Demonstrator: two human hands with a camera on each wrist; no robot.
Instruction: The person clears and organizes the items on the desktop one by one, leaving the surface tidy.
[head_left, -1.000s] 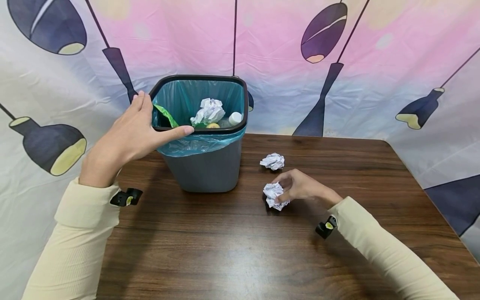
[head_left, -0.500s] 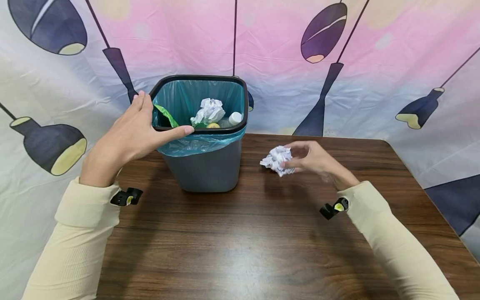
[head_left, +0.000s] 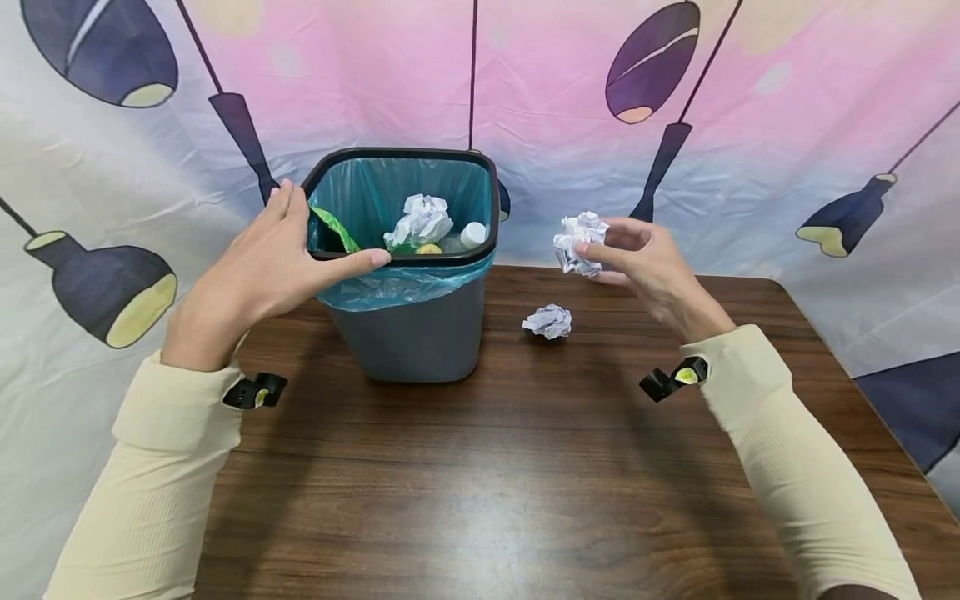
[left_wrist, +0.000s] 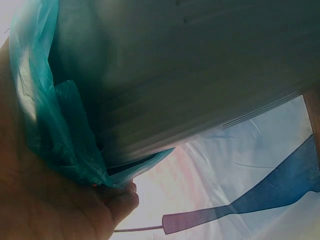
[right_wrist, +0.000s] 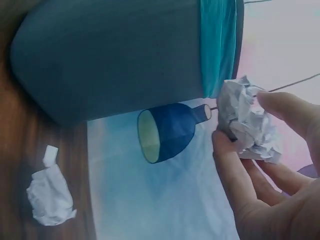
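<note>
A grey trash bin [head_left: 420, 342] with a black rim and a blue-green liner [head_left: 401, 287] stands upright on the table. My left hand [head_left: 258, 262] lies against the bin's near left corner, fingers along the left side of the rim and thumb stretched along the front. In the left wrist view the palm is against the liner [left_wrist: 65, 135]. My right hand [head_left: 652, 262] pinches a crumpled paper ball [right_wrist: 245, 120] between thumb and fingers, raised above the table to the right of the bin. Below it, another crumpled paper ball [head_left: 548, 322] rests on the table.
Inside the bin are a crumpled paper ball [head_left: 422, 221], a white cap [head_left: 472, 236], a green wrapper [head_left: 333, 231] and something yellow [head_left: 428, 249]. A printed curtain [head_left: 555, 100] hangs close behind the dark wooden table [head_left: 465, 483].
The right hand has picked a paper ball off the table and carried it up and away, past the other paper ball. The left hand and bin have stayed in place.
</note>
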